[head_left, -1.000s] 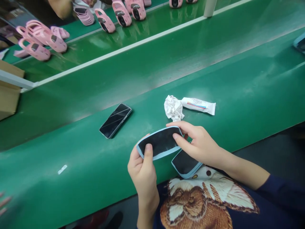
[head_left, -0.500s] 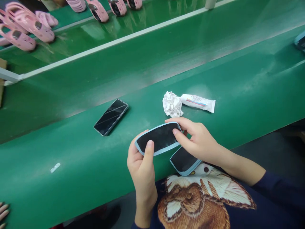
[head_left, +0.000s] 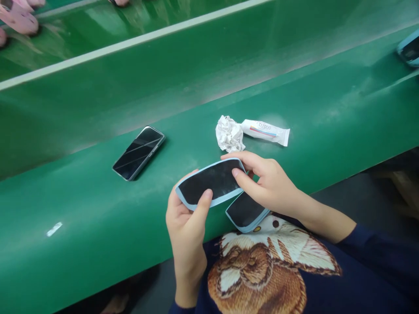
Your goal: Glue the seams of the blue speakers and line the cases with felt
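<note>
A curved black panel with a light blue rim (head_left: 214, 183) is held between both hands above the table edge. My left hand (head_left: 188, 218) grips its left end, thumb on the black face and fingers behind. At the right end, my right hand (head_left: 262, 181) pinches it, with the thumb on the dark face and the fingers at the back edge. Beneath my right hand lies another blue-rimmed black panel (head_left: 247, 211), possibly a stack, partly covered. Just beyond my hands sit a crumpled white tissue (head_left: 229, 134) and a white tube of glue marked D7000 (head_left: 266, 131).
A black smartphone (head_left: 139, 152) lies to the left on the green table (head_left: 108, 218). Farther left is a small white scrap (head_left: 54, 229). Pink objects (head_left: 19, 19) stand on a shelf at the upper left. A blue and black item (head_left: 410, 50) sits at the far right.
The view has shifted, so table items appear farther left and slightly higher. Both hands keep nearly the same hold on the panel. The other person's fingers at lower left are out of view.
</note>
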A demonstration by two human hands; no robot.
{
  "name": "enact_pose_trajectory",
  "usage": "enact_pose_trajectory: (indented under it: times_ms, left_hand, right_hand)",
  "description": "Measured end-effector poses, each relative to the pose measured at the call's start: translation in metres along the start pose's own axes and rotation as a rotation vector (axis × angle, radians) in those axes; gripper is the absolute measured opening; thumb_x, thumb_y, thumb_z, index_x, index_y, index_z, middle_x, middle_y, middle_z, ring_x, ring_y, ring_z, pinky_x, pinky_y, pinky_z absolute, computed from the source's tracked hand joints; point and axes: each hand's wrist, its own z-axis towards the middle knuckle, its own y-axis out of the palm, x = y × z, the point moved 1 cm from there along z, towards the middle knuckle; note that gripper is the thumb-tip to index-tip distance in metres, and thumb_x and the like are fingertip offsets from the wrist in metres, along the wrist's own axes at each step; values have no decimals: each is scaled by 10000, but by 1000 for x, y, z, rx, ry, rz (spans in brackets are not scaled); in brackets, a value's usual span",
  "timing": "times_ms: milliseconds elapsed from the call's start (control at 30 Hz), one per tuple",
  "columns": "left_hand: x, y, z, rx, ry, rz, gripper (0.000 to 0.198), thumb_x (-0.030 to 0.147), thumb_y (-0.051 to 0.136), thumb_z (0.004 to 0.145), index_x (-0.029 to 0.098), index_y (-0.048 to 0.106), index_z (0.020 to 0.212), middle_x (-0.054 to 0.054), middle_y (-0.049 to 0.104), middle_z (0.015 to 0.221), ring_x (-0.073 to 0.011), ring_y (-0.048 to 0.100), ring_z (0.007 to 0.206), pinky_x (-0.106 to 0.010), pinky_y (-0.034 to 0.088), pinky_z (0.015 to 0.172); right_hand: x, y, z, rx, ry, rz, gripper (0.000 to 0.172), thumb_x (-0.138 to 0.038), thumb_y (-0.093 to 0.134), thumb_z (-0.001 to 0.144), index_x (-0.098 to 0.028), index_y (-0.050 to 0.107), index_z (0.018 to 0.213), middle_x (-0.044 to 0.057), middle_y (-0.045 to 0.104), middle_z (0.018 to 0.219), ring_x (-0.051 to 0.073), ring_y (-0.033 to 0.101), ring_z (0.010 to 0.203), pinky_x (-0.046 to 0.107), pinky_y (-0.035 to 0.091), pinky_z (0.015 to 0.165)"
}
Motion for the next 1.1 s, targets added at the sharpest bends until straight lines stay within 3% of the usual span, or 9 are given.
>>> enact_pose_trajectory:
  times_ms: [167, 367, 500, 567, 667, 733, 800, 900, 1100]
  left_hand:
    - [-1, 1, -2, -29, 15, -6, 426, 215, 754, 800, 294, 650, 1206, 16, 720, 1098, -139, 670, 982, -215, 527, 889]
    - [0, 0, -10, -221, -95, -43, 446, 226, 700, 848, 330, 607, 1272, 12, 685, 1209, -184, 636, 1119, -221, 527, 919]
    - [-12, -13, -16, -332, -105, -38, 472, 313, 650, 888, 351, 539, 1345, -13, 622, 1313, -185, 616, 1146, -223, 542, 899]
    - [-25, -22, -22, -340, -126, -19, 453, 369, 617, 903, 339, 530, 1346, -40, 572, 1365, -176, 630, 1087, -224, 570, 812]
    - [-48, -31, -31, -387, -230, 62, 488, 429, 606, 895, 321, 491, 1357, -77, 527, 1379, -132, 650, 846, -228, 578, 630]
    - [-57, -31, -37, -464, -320, 90, 553, 485, 600, 880, 293, 454, 1378, -107, 509, 1385, -129, 645, 769, -253, 580, 588]
    - [-62, -29, -41, -531, -359, 111, 596, 527, 572, 880, 246, 440, 1389, -139, 536, 1351, -156, 661, 789, -287, 594, 625]
    - [-63, -25, -43, -572, -297, 171, 575, 525, 539, 897, 196, 479, 1364, -151, 609, 1236, -173, 670, 797, -311, 592, 691]
    - [-71, -21, -43, -602, -279, 187, 485, 431, 578, 897, 212, 534, 1327, -115, 646, 1107, -187, 670, 836, -288, 576, 641]
  right_hand:
    - [-1, -6, -5, 11, -41, -27, 294, -143, 506, 913, -145, 611, 1188, -13, 660, 848, 67, 516, 567, 203, 427, 581]
    - [-1, -17, -15, -26, -14, -79, 282, -143, 496, 918, -171, 610, 1174, -20, 675, 837, 75, 546, 576, 209, 460, 619]
    - [3, -36, -22, -44, 54, -108, 285, -157, 504, 918, -176, 617, 1180, 22, 695, 984, 113, 629, 730, 215, 479, 643]
    - [4, -47, -26, -70, 82, -135, 281, -156, 508, 914, -181, 623, 1169, 28, 691, 1020, 121, 638, 775, 209, 474, 636]
    - [5, -55, -30, -203, 114, -225, 268, -143, 503, 905, -185, 639, 1132, -6, 682, 854, 100, 593, 659, 201, 438, 583]
    - [5, -53, -32, -305, 122, -289, 274, -132, 501, 894, -184, 643, 1122, -18, 669, 791, 92, 557, 595, 209, 426, 573]
    - [6, -46, -35, -370, 114, -344, 287, -123, 498, 885, -172, 641, 1128, 13, 684, 874, 102, 567, 618, 228, 441, 602]
    - [10, -34, -39, -413, 113, -420, 310, -119, 489, 880, -152, 633, 1153, 77, 665, 1034, 144, 611, 746, 265, 471, 663]
    - [16, -22, -44, -443, 154, -496, 354, -133, 463, 895, -149, 612, 1216, 93, 645, 1042, 207, 630, 887, 337, 498, 774]
